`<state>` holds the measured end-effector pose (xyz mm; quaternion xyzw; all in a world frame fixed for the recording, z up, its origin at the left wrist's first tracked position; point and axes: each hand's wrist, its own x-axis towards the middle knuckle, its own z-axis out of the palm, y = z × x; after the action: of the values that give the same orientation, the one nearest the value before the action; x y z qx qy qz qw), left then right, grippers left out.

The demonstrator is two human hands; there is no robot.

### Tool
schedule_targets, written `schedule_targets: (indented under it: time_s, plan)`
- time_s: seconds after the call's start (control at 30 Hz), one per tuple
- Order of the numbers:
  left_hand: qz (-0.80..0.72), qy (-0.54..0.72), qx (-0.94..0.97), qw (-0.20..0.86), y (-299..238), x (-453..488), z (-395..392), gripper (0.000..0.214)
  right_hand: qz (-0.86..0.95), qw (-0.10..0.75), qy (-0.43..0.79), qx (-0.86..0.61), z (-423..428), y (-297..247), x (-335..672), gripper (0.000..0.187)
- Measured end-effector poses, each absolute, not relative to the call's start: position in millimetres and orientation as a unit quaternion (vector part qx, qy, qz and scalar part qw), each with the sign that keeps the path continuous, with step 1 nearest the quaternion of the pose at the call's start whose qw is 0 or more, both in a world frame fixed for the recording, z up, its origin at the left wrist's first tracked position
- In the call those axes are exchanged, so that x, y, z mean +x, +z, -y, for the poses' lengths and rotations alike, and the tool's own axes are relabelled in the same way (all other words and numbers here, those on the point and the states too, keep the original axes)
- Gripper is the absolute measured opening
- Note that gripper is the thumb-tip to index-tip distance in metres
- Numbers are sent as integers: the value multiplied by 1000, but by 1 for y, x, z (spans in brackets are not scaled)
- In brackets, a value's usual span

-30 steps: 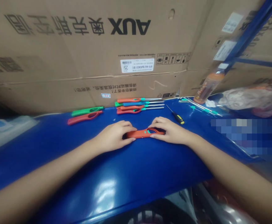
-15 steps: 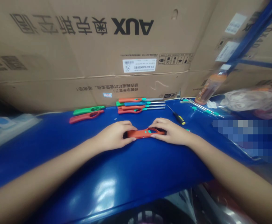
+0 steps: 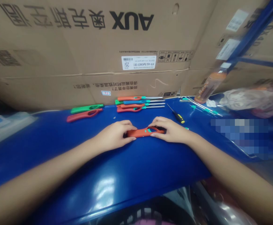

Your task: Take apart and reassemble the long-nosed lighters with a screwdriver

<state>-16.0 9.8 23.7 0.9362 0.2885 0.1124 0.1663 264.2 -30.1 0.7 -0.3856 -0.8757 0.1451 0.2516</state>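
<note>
Both my hands grip an orange lighter handle [image 3: 139,133] at the middle of the blue table. My left hand [image 3: 114,135] pinches its left end between thumb and fingers. Around the right end, by the oval trigger opening, my right hand [image 3: 172,130] is closed; a bit of turquoise shows inside the opening. Behind the hands lie several stick lighters [image 3: 133,102] with metal tubes, in orange, green, blue and red. To their left rest a green handle [image 3: 86,108] and a red handle [image 3: 83,115] without tubes. A black and yellow screwdriver [image 3: 178,117] lies beyond my right hand.
Large cardboard boxes [image 3: 80,59] wall off the table's back edge. At the right are metal tubes with turquoise parts [image 3: 204,107], an orange drink bottle [image 3: 210,86] and plastic bags [image 3: 241,97]. Clear plastic packaging [image 3: 12,128] lies at the left of the table [image 3: 99,175].
The two halves of the orange handle sit closer together, with the seam gap at its front edge less visible. Both hands keep their hold; the view has shifted slightly.
</note>
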Motion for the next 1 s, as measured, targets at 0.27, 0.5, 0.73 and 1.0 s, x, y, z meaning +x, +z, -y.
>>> schedule_targets:
  time_s: [0.27,0.5,0.73,1.0]
  plan:
    - [-297,106,937,147,25,-14,-3,22,857,274,172,-401,30,-5,258,29]
    - [-310,124,927,174,23,-14,-4,25,866,248,173,-399,34,-1,258,28]
    - [-327,121,919,182,22,-15,-4,27,864,242,187,-401,35,-1,259,30]
    - [-332,23,941,-66,20,-2,22,21,877,230,138,-398,35,-2,255,32]
